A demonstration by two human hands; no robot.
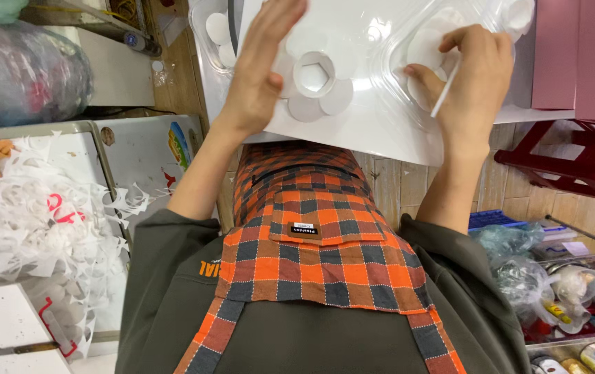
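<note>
My left hand lies flat with fingers stretched out on a white sheet, its palm beside a white flower-shaped paper piece with a hexagonal hole in its middle. My right hand holds a thin white stick and rests its fingertips on white round paper petals inside a clear plastic tray. An orange and grey checked apron over a dark green top fills the lower middle of the view.
A heap of white paper offcuts lies on a box at the left. Pink boxes and a dark red stool stand at the right. Tubes and bags fill a bin at lower right.
</note>
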